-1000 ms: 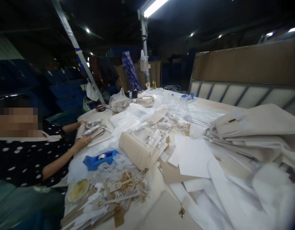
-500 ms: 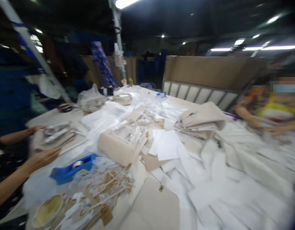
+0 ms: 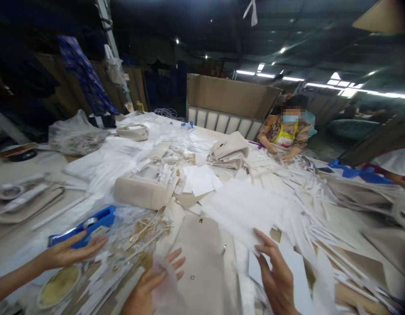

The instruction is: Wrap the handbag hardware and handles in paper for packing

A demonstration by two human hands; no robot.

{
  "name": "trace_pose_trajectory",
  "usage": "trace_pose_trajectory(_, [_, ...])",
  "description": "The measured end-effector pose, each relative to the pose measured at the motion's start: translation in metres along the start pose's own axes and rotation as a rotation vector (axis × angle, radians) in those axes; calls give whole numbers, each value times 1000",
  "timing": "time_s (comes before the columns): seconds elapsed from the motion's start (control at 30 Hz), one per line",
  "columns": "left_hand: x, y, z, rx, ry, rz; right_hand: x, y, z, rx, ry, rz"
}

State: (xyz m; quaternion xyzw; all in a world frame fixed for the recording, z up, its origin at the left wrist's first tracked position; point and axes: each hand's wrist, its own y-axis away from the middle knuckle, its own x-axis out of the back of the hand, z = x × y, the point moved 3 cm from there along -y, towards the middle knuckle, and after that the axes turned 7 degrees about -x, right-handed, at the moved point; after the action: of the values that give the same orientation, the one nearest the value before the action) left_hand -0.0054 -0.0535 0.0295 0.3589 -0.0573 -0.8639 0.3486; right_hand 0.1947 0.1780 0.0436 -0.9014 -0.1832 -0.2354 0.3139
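Observation:
My left hand (image 3: 146, 284) is at the bottom middle, holding a thin translucent sheet (image 3: 171, 286) that drapes over its palm; its fingertips stick out past the sheet. Lower right of middle, my right hand (image 3: 276, 275) has its thumb and fingers at the near edge of a white wrapping sheet (image 3: 238, 210), pinching it. Between my hands a beige handbag (image 3: 202, 245) lies flat, with small metal fittings on it. White board (image 3: 299, 267) lies beneath and right of my right hand. The hand of a co-worker (image 3: 71, 251) reaches in from the left, palm up, beside a blue tape dispenser (image 3: 80, 227).
A stuffed beige bag (image 3: 141, 192) and loose white papers (image 3: 200, 179) lie ahead. Folded beige bags (image 3: 230, 148) are stacked beyond. A round tub (image 3: 59, 286) stands lower left. A masked person (image 3: 287, 135) works at the far right side. White strips (image 3: 301, 205) spread over the right.
The view has swung right and steadied. Both my hands have come into view, with sheets in them. The co-worker's hand is now open by the tape dispenser, away from the beige pile.

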Motion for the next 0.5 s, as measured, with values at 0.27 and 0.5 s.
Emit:
trace_pose_trajectory(0.27, [-17,6,-22,-106,115,-56,-37,89,-77,180,-94,-208])
trace_pose_trajectory(0.5, [45,46,6,-256,48,296,-56,97,-105,58,-258,-296])
